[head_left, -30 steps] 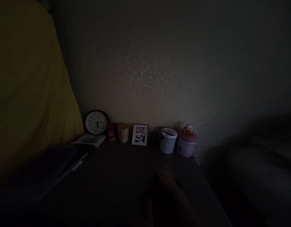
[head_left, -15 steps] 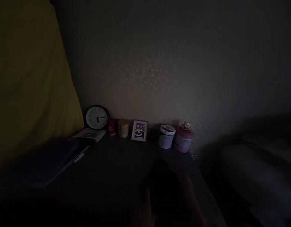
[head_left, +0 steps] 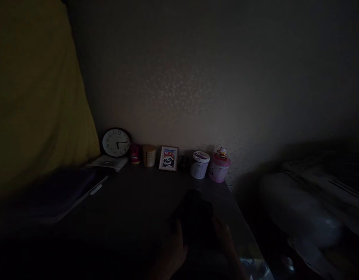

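Note:
The room is very dim. In the lower middle, a black, soft-looking item (head_left: 193,217), perhaps folded cloth, is held over the dark table (head_left: 132,202); its kind is hard to make out. My left hand (head_left: 173,247) grips its near left side, thumb pointing up along it. On its right side my right hand (head_left: 224,235) is closed on the edge, with most fingers lost in shadow. Whether the black item touches the tabletop cannot be seen.
Along the wall stand a round clock (head_left: 116,142), a red jar (head_left: 135,154), a tan canister (head_left: 149,156), a panda picture frame (head_left: 168,158), a white tub (head_left: 200,166) and a pink tub (head_left: 219,170) topped by a figurine. A yellow curtain (head_left: 36,85) hangs left.
The view has shifted slightly, so the tabletop things appear a little farther left and higher. Both hands still hold the black item, which also sits slightly left and higher in view.

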Tool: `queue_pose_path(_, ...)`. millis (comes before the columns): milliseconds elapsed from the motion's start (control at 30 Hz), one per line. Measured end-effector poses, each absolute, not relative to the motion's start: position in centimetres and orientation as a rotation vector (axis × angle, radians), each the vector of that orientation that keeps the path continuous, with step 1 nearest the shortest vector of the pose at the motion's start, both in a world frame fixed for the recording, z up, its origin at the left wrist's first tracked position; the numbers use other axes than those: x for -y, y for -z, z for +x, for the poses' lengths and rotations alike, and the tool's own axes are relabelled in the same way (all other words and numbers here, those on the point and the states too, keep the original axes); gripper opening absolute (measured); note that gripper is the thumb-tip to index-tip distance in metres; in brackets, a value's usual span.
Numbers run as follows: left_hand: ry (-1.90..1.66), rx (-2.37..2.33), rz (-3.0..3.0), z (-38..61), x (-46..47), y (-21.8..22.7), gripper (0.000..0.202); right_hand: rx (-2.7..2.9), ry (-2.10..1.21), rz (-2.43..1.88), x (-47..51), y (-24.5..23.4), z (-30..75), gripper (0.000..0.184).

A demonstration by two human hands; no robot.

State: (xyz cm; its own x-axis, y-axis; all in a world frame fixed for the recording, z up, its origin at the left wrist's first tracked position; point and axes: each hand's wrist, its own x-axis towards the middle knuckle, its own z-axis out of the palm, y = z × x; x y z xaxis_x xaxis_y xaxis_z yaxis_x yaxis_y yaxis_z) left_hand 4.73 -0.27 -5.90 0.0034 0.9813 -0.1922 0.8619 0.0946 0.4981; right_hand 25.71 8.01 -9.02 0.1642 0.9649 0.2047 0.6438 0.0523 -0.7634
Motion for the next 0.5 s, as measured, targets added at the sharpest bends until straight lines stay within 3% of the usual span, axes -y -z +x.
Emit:
queue_pose_path(300, -0.376, -1.776, 1.789, 4.3, 0.6, 5.6, 0.068, 1.608, -0.459, -1.675, -8.2, 7.5, 24.8, 0.041)
queue_pose_path(500, -0.372, -1.74, 1.689, 3.2, -0.2, 5.8, 0.071, 1.616, -0.602, -1.673, -9.0, 6.9, 24.7, 0.043)
